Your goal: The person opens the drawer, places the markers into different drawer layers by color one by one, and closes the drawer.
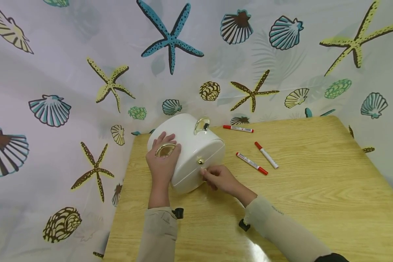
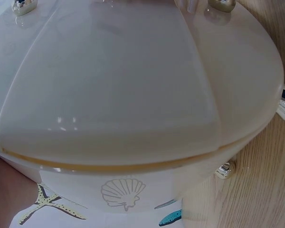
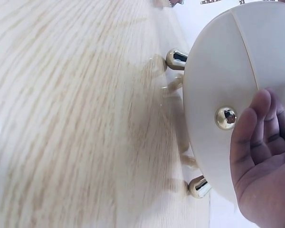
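Note:
A glossy white rounded box [image 1: 191,145] with gold handles and knobs stands on the wooden table. My left hand [image 1: 162,160] rests on its top, fingers and thumb spread about one gold handle [image 1: 165,150]. At the box's front, my right hand [image 1: 219,178] touches the seam with its fingertips, just below a gold knob [image 1: 200,161]. Beside these bent fingers, the right wrist view shows another gold knob [image 3: 225,118], outside the hand. Whether the fingers pinch anything is hidden. The left wrist view shows mostly the box's smooth white panel [image 2: 114,80].
Right of the box lie three red-capped markers: one marker [image 1: 238,128] at the back, a second marker [image 1: 266,155] and a third marker [image 1: 252,163] nearer. A shell-and-starfish patterned cloth [image 1: 216,65] hangs behind the wooden table [image 1: 314,174] and along its left side.

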Tool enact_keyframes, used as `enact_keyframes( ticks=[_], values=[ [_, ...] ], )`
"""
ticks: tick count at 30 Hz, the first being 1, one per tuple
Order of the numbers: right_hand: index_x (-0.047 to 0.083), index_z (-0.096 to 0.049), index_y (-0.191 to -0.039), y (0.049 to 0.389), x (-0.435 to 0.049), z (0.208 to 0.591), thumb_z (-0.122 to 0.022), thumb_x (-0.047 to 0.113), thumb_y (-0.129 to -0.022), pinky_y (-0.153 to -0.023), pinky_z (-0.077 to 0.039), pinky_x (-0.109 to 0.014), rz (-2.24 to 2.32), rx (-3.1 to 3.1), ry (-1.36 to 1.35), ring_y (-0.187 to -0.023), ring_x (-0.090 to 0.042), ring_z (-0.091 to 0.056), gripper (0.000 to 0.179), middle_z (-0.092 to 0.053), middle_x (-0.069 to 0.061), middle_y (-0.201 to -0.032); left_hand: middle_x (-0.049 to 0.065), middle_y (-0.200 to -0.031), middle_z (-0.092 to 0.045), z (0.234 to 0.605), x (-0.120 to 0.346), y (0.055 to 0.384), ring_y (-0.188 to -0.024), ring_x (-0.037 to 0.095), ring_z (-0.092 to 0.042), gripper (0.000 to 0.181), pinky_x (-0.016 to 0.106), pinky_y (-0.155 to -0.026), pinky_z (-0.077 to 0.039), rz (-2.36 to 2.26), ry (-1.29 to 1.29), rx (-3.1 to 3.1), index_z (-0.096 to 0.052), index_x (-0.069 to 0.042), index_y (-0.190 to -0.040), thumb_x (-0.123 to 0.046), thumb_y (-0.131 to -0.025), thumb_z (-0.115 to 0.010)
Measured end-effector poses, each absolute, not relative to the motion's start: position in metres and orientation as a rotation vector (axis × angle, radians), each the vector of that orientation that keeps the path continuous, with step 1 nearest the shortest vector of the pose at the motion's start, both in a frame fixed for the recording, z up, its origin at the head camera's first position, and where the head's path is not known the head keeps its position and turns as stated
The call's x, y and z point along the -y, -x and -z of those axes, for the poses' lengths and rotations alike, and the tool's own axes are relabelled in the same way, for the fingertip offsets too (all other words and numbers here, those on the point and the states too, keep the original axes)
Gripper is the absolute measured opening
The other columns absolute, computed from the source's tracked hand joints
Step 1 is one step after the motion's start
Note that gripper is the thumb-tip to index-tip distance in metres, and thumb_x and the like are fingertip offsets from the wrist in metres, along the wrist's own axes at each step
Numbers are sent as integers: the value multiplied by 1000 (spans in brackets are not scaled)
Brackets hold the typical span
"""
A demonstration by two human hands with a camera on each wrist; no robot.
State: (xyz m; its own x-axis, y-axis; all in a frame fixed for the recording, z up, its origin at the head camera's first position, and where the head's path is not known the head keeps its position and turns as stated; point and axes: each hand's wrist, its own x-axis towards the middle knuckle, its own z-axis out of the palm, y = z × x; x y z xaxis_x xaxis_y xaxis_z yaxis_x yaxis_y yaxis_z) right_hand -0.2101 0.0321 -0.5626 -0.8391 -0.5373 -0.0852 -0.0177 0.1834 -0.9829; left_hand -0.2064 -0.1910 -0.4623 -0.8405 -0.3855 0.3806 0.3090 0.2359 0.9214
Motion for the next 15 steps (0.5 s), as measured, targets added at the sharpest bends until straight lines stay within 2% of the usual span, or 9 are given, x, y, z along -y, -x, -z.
enact_keyframes(
  ticks=[4, 15],
  values=[
    [-2, -74, -99, 209, -33, 561, -65, 43, -106, -56, -51, -28, 1693, -2077, 474, -61, -15, -57, 46, -63, -2, -75, -1, -117, -81, 462, 191, 206, -139, 4, -58, 17, 28, -131, -25, 1655, -70, 1965, -83, -9, -100, -19, -88, -87],
    [-1, -74, -92, 206, -31, 558, -74, 30, -101, -53, -48, -24, 1748, -2131, 436, -59, -13, -55, 32, -62, -1, -71, 1, -116, -81, 462, 190, 207, -138, 4, -58, 16, 27, -131, -25, 1656, -87, 1964, -83, -7, -99, -16, -87, -87]
  ],
)
